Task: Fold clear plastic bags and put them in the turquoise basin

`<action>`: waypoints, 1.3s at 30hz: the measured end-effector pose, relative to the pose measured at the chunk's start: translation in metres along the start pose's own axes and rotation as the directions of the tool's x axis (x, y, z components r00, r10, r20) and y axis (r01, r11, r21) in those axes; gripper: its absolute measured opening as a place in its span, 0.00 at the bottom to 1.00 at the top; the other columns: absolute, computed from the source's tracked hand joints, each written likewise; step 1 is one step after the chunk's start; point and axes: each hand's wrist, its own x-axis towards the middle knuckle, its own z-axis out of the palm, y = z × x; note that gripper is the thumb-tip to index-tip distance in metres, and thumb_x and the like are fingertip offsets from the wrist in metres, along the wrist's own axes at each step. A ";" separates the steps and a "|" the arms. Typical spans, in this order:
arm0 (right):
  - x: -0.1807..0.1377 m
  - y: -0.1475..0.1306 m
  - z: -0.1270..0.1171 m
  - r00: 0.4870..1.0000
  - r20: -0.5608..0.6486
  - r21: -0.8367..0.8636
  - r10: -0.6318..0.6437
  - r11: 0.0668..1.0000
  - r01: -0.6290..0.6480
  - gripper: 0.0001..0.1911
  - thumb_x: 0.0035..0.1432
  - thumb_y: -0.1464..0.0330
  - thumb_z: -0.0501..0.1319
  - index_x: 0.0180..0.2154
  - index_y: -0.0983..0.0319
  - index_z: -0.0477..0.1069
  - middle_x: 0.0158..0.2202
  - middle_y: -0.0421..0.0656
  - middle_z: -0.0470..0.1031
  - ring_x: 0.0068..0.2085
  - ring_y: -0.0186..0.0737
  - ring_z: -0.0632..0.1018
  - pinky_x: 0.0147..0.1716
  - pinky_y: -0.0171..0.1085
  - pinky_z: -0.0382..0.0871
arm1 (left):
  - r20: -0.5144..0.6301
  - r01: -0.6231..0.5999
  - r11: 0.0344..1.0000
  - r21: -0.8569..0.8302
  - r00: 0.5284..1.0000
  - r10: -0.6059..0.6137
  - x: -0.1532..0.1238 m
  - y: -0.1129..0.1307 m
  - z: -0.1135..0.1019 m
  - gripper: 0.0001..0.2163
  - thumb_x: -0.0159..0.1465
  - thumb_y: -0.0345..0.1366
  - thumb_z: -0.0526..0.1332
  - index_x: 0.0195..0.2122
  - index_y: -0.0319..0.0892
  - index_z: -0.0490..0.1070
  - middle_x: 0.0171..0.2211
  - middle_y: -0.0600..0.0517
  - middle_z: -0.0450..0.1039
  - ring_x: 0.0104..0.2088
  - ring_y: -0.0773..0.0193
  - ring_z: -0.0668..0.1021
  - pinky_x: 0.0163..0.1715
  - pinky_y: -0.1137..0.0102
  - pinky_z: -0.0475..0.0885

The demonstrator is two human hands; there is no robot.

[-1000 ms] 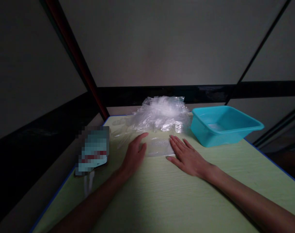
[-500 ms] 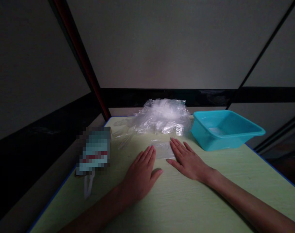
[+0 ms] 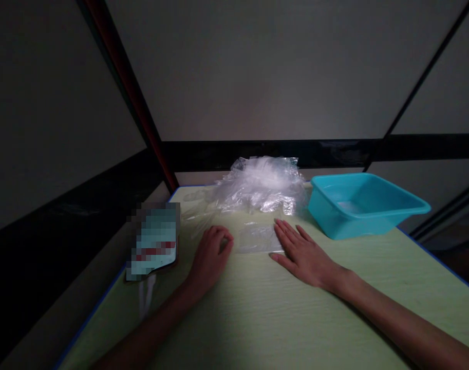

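Observation:
A small clear plastic bag point(image 3: 257, 239) lies flat on the pale green table point(image 3: 273, 318). My right hand point(image 3: 301, 252) rests palm down with fingers stretched out over the bag's right edge. By the bag's left edge, my left hand point(image 3: 213, 254) is closed, thumb and fingertips meeting in a pinch. Whether a bit of film is between those fingertips I cannot make out. Just behind both hands is a loose heap of clear plastic bags point(image 3: 263, 185), crumpled and shiny.
A turquoise plastic basin point(image 3: 367, 205) stands at the right rear. On the left lies a phone-like device point(image 3: 155, 244), its screen blurred out, with a white strap point(image 3: 146, 295) hanging toward me. A pale wall panel with a black band point(image 3: 203, 155) rises behind the table.
My left hand has slid left off the bag and curled from flat into a pinch. My right hand stays flat in place. The view has shifted slightly.

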 end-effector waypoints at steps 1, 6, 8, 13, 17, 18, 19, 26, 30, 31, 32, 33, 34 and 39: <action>0.000 0.001 0.001 1.000 -0.007 -0.002 -0.005 1.000 0.005 0.37 0.59 0.50 0.37 0.59 0.70 0.45 0.61 0.52 0.46 0.61 0.44 0.48 0.56 0.48 0.46 | 0.009 0.015 1.000 0.022 1.000 -0.015 0.002 0.002 0.000 0.04 0.56 0.31 0.53 0.27 0.42 0.65 0.34 0.50 0.66 0.40 0.60 0.69 0.43 0.63 0.64; -0.001 0.002 0.004 0.999 -0.039 -0.013 -0.020 1.000 0.019 0.36 0.59 0.50 0.38 0.60 0.68 0.43 0.61 0.51 0.46 0.61 0.44 0.48 0.56 0.48 0.47 | 0.072 0.040 0.996 0.083 0.996 -0.047 0.001 0.009 -0.002 0.02 0.54 0.33 0.58 0.27 0.42 0.66 0.35 0.51 0.64 0.40 0.57 0.67 0.41 0.61 0.63; -0.001 0.002 0.003 0.999 -0.030 -0.014 -0.014 1.000 0.014 0.36 0.59 0.50 0.38 0.60 0.68 0.44 0.61 0.51 0.46 0.61 0.45 0.48 0.57 0.48 0.47 | 0.109 0.030 0.997 0.070 0.993 -0.038 0.000 0.011 -0.002 0.03 0.53 0.34 0.59 0.27 0.42 0.65 0.34 0.51 0.64 0.40 0.57 0.67 0.40 0.62 0.63; 0.000 0.002 0.003 1.000 -0.018 -0.007 -0.018 1.000 0.018 0.36 0.59 0.50 0.38 0.59 0.70 0.45 0.60 0.51 0.47 0.61 0.44 0.47 0.56 0.48 0.47 | 0.153 0.052 0.997 0.053 0.986 -0.060 -0.001 0.013 -0.003 0.03 0.53 0.33 0.59 0.25 0.42 0.66 0.32 0.52 0.64 0.39 0.57 0.67 0.38 0.63 0.62; 0.000 0.002 0.002 1.000 -0.001 -0.008 -0.018 1.000 0.018 0.37 0.59 0.50 0.37 0.59 0.70 0.45 0.61 0.51 0.45 0.61 0.44 0.47 0.56 0.49 0.47 | 0.162 0.127 0.989 -0.079 0.980 -0.113 0.002 0.015 -0.004 0.03 0.51 0.30 0.59 0.22 0.42 0.66 0.29 0.53 0.65 0.37 0.58 0.68 0.39 0.64 0.61; 0.000 0.002 0.002 1.000 0.006 -0.008 -0.016 1.000 0.016 0.37 0.59 0.50 0.37 0.59 0.71 0.45 0.61 0.51 0.45 0.61 0.44 0.47 0.56 0.49 0.47 | 0.168 0.143 0.982 -0.126 0.978 -0.121 0.003 0.015 -0.004 0.03 0.50 0.29 0.58 0.21 0.41 0.66 0.28 0.53 0.65 0.36 0.59 0.68 0.38 0.65 0.61; 0.000 0.002 0.001 1.000 0.011 -0.008 -0.014 1.000 0.014 0.37 0.59 0.50 0.36 0.59 0.71 0.45 0.61 0.51 0.45 0.61 0.44 0.47 0.56 0.49 0.47 | 0.174 0.156 0.974 -0.165 0.976 -0.127 0.004 0.015 -0.004 0.03 0.50 0.29 0.58 0.21 0.41 0.66 0.27 0.54 0.65 0.35 0.60 0.69 0.37 0.66 0.61; 0.000 0.001 0.001 1.000 0.009 -0.009 -0.014 1.000 0.014 0.37 0.59 0.50 0.37 0.59 0.71 0.46 0.61 0.51 0.45 0.61 0.45 0.48 0.56 0.49 0.47 | 0.219 0.213 0.915 -0.342 0.965 -0.143 0.008 0.014 -0.005 0.02 0.51 0.31 0.53 0.23 0.41 0.63 0.20 0.57 0.63 0.23 0.67 0.68 0.24 0.73 0.61; 0.000 0.003 0.004 1.000 -0.007 -0.009 -0.027 1.000 0.027 0.36 0.59 0.50 0.38 0.59 0.71 0.46 0.61 0.51 0.46 0.61 0.45 0.48 0.56 0.49 0.47 | 0.242 0.245 0.868 -0.433 0.959 -0.150 0.009 0.012 -0.004 0.06 0.50 0.33 0.54 0.30 0.40 0.61 0.22 0.57 0.67 0.25 0.67 0.71 0.25 0.74 0.63; 0.000 0.003 0.004 1.000 -0.007 -0.009 -0.029 1.000 0.029 0.36 0.59 0.50 0.38 0.59 0.70 0.45 0.61 0.51 0.46 0.61 0.45 0.48 0.56 0.49 0.47 | 0.250 0.255 0.856 -0.449 0.956 -0.154 0.009 0.011 -0.004 0.07 0.50 0.33 0.55 0.31 0.40 0.60 0.22 0.57 0.68 0.25 0.67 0.71 0.25 0.74 0.63; 0.000 0.003 0.004 1.000 -0.007 -0.008 -0.029 1.000 0.029 0.36 0.59 0.50 0.38 0.59 0.70 0.45 0.61 0.51 0.46 0.61 0.45 0.48 0.56 0.49 0.47 | 0.260 0.267 0.843 -0.467 0.953 -0.158 0.009 0.011 -0.004 0.08 0.50 0.33 0.55 0.32 0.40 0.60 0.22 0.57 0.68 0.25 0.67 0.71 0.25 0.74 0.63; 0.000 0.003 0.004 1.000 -0.007 -0.009 -0.028 1.000 0.028 0.36 0.59 0.50 0.38 0.59 0.70 0.45 0.61 0.51 0.46 0.61 0.45 0.48 0.56 0.49 0.47 | 0.269 0.281 0.829 -0.483 0.949 -0.165 0.009 0.011 -0.004 0.10 0.49 0.33 0.56 0.33 0.40 0.59 0.21 0.57 0.68 0.24 0.68 0.70 0.25 0.74 0.63; 0.000 0.003 0.003 1.000 -0.006 -0.010 -0.026 1.000 0.026 0.36 0.59 0.50 0.38 0.59 0.70 0.46 0.61 0.51 0.46 0.61 0.45 0.48 0.56 0.49 0.47 | 0.273 0.293 0.817 -0.497 0.946 -0.173 0.009 0.011 -0.004 0.11 0.49 0.33 0.56 0.34 0.40 0.59 0.21 0.58 0.68 0.23 0.68 0.69 0.25 0.74 0.63; 0.000 0.002 0.002 1.000 -0.006 -0.021 -0.019 1.000 0.019 0.36 0.59 0.50 0.38 0.59 0.70 0.46 0.60 0.51 0.46 0.60 0.45 0.49 0.56 0.48 0.47 | 0.229 0.289 0.811 -0.509 0.953 -0.196 0.007 0.015 0.001 0.16 0.46 0.28 0.58 0.36 0.40 0.58 0.22 0.59 0.67 0.22 0.70 0.66 0.25 0.74 0.62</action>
